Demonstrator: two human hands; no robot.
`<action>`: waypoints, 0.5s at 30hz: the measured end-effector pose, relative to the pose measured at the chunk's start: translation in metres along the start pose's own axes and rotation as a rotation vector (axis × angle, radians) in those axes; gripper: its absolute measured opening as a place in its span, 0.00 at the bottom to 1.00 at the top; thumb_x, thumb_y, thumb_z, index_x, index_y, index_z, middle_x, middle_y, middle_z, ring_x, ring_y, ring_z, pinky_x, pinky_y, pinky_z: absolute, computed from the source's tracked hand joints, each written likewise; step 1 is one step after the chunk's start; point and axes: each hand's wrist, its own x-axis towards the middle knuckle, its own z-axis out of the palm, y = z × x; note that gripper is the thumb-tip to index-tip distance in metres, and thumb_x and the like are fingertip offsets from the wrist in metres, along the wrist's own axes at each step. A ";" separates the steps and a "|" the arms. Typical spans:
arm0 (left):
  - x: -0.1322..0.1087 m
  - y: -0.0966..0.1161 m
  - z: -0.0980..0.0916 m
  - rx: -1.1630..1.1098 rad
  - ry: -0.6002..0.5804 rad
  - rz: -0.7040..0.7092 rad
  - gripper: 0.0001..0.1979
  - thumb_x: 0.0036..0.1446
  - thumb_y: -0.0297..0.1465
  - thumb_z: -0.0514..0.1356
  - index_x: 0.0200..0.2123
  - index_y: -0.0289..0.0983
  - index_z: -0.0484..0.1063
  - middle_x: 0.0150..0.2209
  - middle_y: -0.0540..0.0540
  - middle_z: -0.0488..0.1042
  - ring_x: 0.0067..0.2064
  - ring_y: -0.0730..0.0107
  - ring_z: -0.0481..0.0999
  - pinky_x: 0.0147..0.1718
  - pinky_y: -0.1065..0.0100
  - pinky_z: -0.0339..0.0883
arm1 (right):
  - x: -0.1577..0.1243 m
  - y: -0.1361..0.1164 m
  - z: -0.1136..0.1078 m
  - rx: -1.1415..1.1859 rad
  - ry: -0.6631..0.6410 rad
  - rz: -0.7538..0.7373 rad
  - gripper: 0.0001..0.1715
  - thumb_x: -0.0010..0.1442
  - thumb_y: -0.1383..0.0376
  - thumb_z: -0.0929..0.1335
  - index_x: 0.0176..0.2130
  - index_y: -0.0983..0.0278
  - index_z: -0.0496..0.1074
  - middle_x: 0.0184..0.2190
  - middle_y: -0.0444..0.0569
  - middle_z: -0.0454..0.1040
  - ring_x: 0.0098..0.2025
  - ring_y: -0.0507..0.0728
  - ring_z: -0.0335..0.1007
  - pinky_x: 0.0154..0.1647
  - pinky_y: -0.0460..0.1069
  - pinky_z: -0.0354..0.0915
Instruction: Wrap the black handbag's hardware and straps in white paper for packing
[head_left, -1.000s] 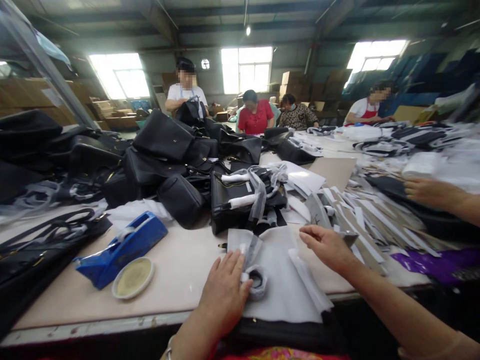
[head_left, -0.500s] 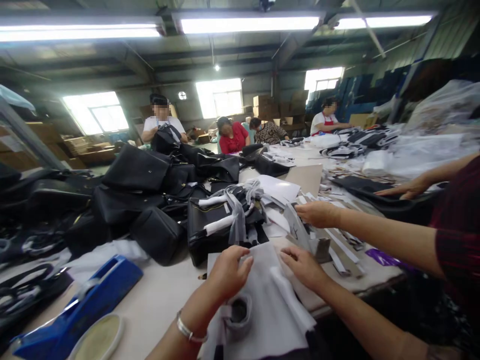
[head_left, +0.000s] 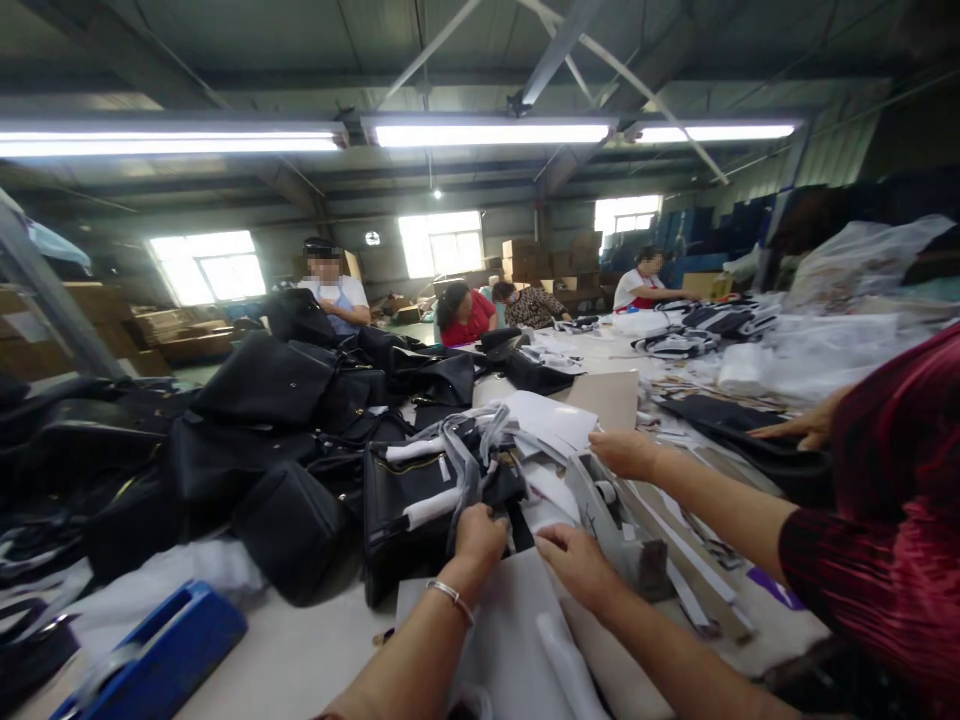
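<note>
My left hand [head_left: 478, 545], with a silver bracelet at its wrist, has its fingers curled beside a grey-wrapped strap [head_left: 466, 470]. What lies between those fingers is hidden. The strap rests on a black bag [head_left: 401, 500] with a gold zip and white-wrapped handles. My right hand [head_left: 581, 565] hovers at the right edge of a white sheet [head_left: 506, 610], fingers loosely stretched and holding nothing visible. Below it a white-wrapped handle [head_left: 564, 665] lies across the sheet. A co-worker's hand [head_left: 622, 455] touches a grey upright box [head_left: 585, 490] just beyond.
Black bags [head_left: 262, 385] are heaped at the left. A blue tape dispenser [head_left: 161, 655] sits near the front left. White paper [head_left: 551, 420] and card strips [head_left: 694, 560] cover the right side, where a co-worker in a red-patterned sleeve [head_left: 862, 560] reaches in. Several people work across the table.
Both hands have moved forward, away from me; the left one has curled its fingers near the bag's strap. The view has tilted upward. The co-worker's arm has shifted inward at the right.
</note>
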 end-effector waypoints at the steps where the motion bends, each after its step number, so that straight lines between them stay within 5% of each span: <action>1: 0.000 -0.003 0.001 -0.023 -0.006 0.001 0.09 0.55 0.28 0.59 0.32 0.28 0.78 0.31 0.37 0.78 0.37 0.58 0.78 0.37 0.64 0.68 | 0.009 -0.002 0.004 0.018 -0.003 0.018 0.17 0.53 0.56 0.66 0.34 0.67 0.76 0.30 0.50 0.77 0.38 0.61 0.73 0.41 0.53 0.66; 7: -0.023 0.004 -0.012 -0.151 -0.138 0.198 0.09 0.55 0.28 0.59 0.35 0.31 0.78 0.32 0.44 0.80 0.35 0.64 0.78 0.33 0.70 0.69 | 0.050 -0.019 0.041 0.222 -0.111 0.178 0.19 0.56 0.55 0.63 0.30 0.67 0.72 0.26 0.50 0.75 0.29 0.57 0.73 0.29 0.49 0.66; 9: -0.040 0.008 -0.032 -0.156 -0.197 0.293 0.08 0.54 0.28 0.59 0.32 0.35 0.79 0.33 0.45 0.80 0.37 0.63 0.78 0.37 0.69 0.70 | 0.056 -0.023 0.045 0.267 -0.123 0.232 0.19 0.57 0.54 0.63 0.28 0.66 0.69 0.24 0.50 0.73 0.25 0.56 0.72 0.24 0.48 0.64; 11: -0.057 0.004 -0.061 -0.114 -0.131 0.373 0.09 0.57 0.31 0.58 0.37 0.39 0.80 0.38 0.45 0.80 0.42 0.59 0.78 0.46 0.64 0.69 | 0.056 -0.023 0.044 0.286 -0.109 0.251 0.17 0.56 0.53 0.63 0.27 0.64 0.66 0.21 0.47 0.71 0.22 0.54 0.69 0.22 0.47 0.63; 13: -0.067 -0.012 -0.096 0.048 0.306 0.416 0.13 0.60 0.36 0.57 0.44 0.40 0.77 0.45 0.41 0.78 0.50 0.54 0.75 0.55 0.57 0.65 | 0.051 -0.023 0.038 0.280 -0.087 0.229 0.15 0.55 0.54 0.63 0.26 0.63 0.64 0.20 0.44 0.69 0.20 0.53 0.67 0.21 0.45 0.60; 15: -0.066 -0.040 -0.127 0.127 0.665 0.294 0.20 0.57 0.42 0.59 0.51 0.41 0.71 0.53 0.39 0.72 0.59 0.46 0.67 0.63 0.47 0.55 | 0.041 -0.025 0.034 0.243 -0.064 0.176 0.13 0.55 0.57 0.63 0.25 0.63 0.63 0.18 0.41 0.67 0.19 0.51 0.63 0.21 0.45 0.58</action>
